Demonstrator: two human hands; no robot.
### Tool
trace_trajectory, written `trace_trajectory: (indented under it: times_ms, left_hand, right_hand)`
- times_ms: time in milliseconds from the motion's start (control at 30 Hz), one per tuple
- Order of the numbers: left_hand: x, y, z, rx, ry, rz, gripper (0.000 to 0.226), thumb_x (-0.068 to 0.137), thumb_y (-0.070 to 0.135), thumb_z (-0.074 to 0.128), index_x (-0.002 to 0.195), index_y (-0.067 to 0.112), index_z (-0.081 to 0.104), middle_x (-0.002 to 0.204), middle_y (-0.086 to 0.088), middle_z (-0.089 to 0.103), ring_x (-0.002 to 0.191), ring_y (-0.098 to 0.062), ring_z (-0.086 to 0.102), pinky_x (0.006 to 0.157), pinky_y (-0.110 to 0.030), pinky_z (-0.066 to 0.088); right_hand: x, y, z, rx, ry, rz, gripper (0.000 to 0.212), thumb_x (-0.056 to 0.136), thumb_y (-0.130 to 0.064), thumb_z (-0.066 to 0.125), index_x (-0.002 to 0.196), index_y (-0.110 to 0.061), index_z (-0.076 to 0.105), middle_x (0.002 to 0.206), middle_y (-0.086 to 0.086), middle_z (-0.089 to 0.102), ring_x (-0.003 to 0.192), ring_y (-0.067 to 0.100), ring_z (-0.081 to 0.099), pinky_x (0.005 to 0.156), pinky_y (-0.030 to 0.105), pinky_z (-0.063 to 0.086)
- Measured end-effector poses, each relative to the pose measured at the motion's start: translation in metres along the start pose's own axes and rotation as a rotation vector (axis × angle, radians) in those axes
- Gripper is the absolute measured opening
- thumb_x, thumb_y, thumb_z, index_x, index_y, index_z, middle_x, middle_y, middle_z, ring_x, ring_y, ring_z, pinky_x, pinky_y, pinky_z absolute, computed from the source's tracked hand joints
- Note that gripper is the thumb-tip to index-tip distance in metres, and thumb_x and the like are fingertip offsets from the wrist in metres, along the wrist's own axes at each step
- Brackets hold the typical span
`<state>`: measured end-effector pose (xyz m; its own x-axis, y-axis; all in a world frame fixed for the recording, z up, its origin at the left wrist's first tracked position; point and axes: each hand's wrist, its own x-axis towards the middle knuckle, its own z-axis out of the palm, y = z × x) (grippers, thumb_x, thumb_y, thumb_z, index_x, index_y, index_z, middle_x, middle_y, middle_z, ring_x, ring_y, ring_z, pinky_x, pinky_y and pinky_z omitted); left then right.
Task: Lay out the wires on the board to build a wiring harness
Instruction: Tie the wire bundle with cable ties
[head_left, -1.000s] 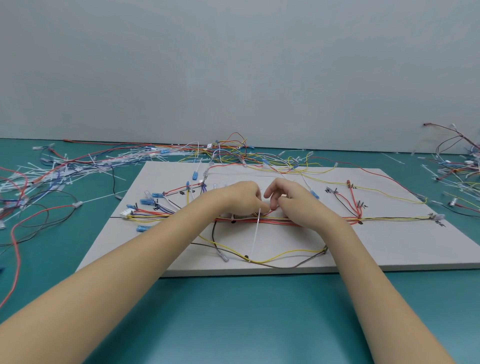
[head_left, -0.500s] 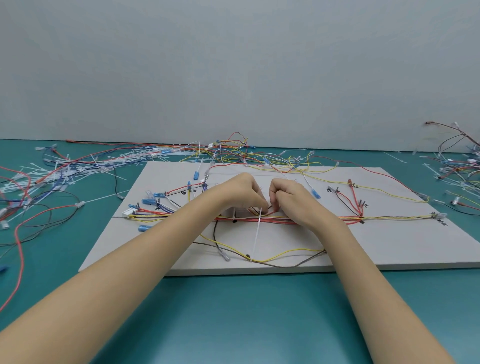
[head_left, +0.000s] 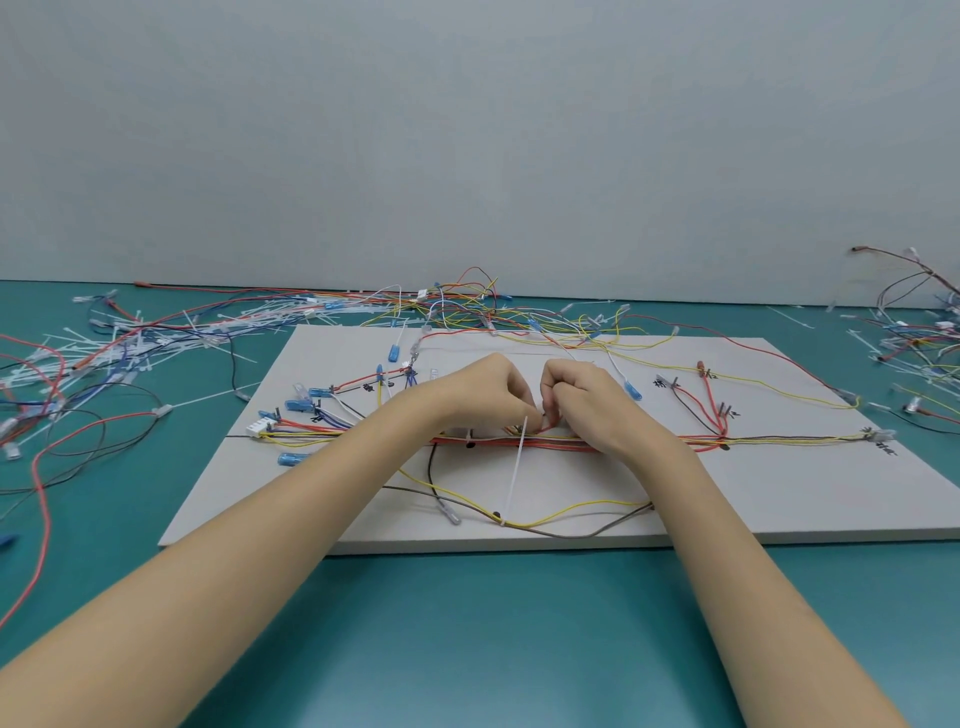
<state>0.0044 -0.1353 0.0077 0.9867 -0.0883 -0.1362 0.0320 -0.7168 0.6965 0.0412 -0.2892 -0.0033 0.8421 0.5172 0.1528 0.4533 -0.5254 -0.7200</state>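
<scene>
The green table (head_left: 467, 649) carries the white board (head_left: 779, 499) at its middle, with heaps of loose wires and spare ties (head_left: 156, 343) spread off to the left and along the far edge, much as they lay a second ago. On the board the main run of wires (head_left: 779, 440) stretches left to right across the middle, mostly red and yellow, with branches fanning up to blue plugs (head_left: 298, 405) on the left and a slack yellow loop (head_left: 571, 512) sagging toward the near edge. Over the last second both hands have drawn closer together above the run's centre, knuckles now nearly meeting. The left hand (head_left: 478, 395) has its fingers curled down onto the top end of a white cable tie (head_left: 517, 467), whose tail hangs straight toward the near edge; the right hand (head_left: 587, 402) is curled too, fingertips pinching at the red wires just beside the tie. It looks like the tie is being closed round the bundle here, so the laying-out seems largely done and the binding is under way; whether the tie is already locked is hidden by the fingers.
</scene>
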Motion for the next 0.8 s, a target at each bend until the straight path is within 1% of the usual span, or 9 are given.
trace_trajectory:
  times_ms: [133,233,333,467,533,600,667,733,800]
  left_hand:
    - [-0.003,0.002,0.001,-0.002,0.035,-0.01,0.015,0.08,0.024,0.066,0.071,0.018,0.076,0.067,-0.005,0.061,0.06,-0.014,0.046,0.056,-0.023,0.037]
    - [-0.004,0.004,0.001,-0.008,0.022,-0.015,0.025,0.084,0.02,0.059,0.066,0.026,0.075,0.087,-0.016,0.071,0.074,-0.017,0.051,0.068,-0.027,0.042]
    - [-0.006,0.007,-0.003,0.022,-0.02,-0.028,0.03,0.087,0.018,0.053,0.067,0.028,0.073,0.084,-0.01,0.063,0.077,-0.02,0.049,0.069,-0.029,0.041]
    - [-0.014,0.01,-0.007,-0.013,0.014,0.018,0.027,0.089,0.015,0.053,0.075,0.025,0.075,0.082,-0.003,0.069,0.078,-0.016,0.057,0.074,-0.032,0.047]
    - [-0.021,0.011,-0.008,-0.029,0.105,0.065,0.025,0.088,0.015,0.053,0.083,0.023,0.076,0.078,0.003,0.064,0.078,-0.013,0.054,0.069,-0.028,0.041]
    - [-0.026,0.01,-0.012,0.078,0.236,0.111,0.024,0.088,0.014,0.053,0.092,0.023,0.076,0.094,0.005,0.068,0.095,-0.011,0.054,0.078,-0.025,0.039]
    - [-0.03,0.007,-0.019,0.209,0.31,0.116,0.024,0.089,0.017,0.054,0.104,0.02,0.072,0.111,0.0,0.065,0.102,-0.014,0.052,0.085,-0.026,0.04]
    - [-0.033,0.003,-0.025,0.281,0.301,0.024,0.029,0.093,0.027,0.055,0.119,0.018,0.062,0.12,-0.004,0.058,0.104,-0.019,0.052,0.089,-0.031,0.043]
    - [-0.034,-0.002,-0.028,0.288,0.248,-0.088,0.04,0.093,0.038,0.057,0.125,0.014,0.056,0.121,-0.007,0.056,0.104,-0.022,0.054,0.087,-0.032,0.045]
  right_hand:
    - [-0.002,-0.003,-0.001,0.009,0.006,0.01,0.026,0.078,0.006,0.035,0.068,-0.01,0.053,0.071,0.007,0.06,0.055,0.003,0.047,0.05,0.017,0.033]
    - [-0.003,-0.003,-0.002,0.016,0.016,0.016,0.027,0.077,0.007,0.036,0.067,-0.011,0.053,0.072,0.009,0.062,0.059,0.009,0.048,0.054,0.021,0.037]
    - [-0.005,-0.002,-0.005,0.044,0.01,0.046,0.028,0.078,0.006,0.036,0.069,-0.014,0.054,0.074,0.008,0.065,0.058,0.017,0.048,0.059,0.03,0.042]
    - [-0.006,-0.003,-0.009,0.017,0.019,0.051,0.025,0.082,0.002,0.043,0.074,-0.016,0.059,0.08,0.011,0.065,0.06,0.021,0.053,0.062,0.033,0.048]
    - [-0.007,-0.003,-0.012,0.023,0.018,0.053,0.019,0.083,-0.003,0.05,0.075,-0.016,0.061,0.078,0.006,0.063,0.059,0.017,0.056,0.059,0.03,0.048]
    - [-0.008,-0.004,-0.015,0.017,-0.013,0.067,0.011,0.082,-0.01,0.057,0.075,-0.015,0.064,0.073,-0.001,0.063,0.057,0.012,0.058,0.057,0.026,0.047]
    - [-0.01,-0.004,-0.019,-0.023,-0.088,0.092,0.006,0.078,-0.021,0.068,0.074,-0.016,0.067,0.069,-0.007,0.065,0.06,0.007,0.058,0.061,0.023,0.047]
    - [-0.015,-0.005,-0.024,-0.083,-0.211,0.124,0.023,0.069,-0.04,0.08,0.074,-0.019,0.071,0.068,-0.012,0.066,0.063,0.001,0.057,0.061,0.017,0.044]
    - [-0.018,-0.006,-0.029,-0.106,-0.309,0.153,0.031,0.062,-0.047,0.086,0.077,-0.022,0.074,0.07,-0.012,0.068,0.063,-0.002,0.057,0.065,0.019,0.044]
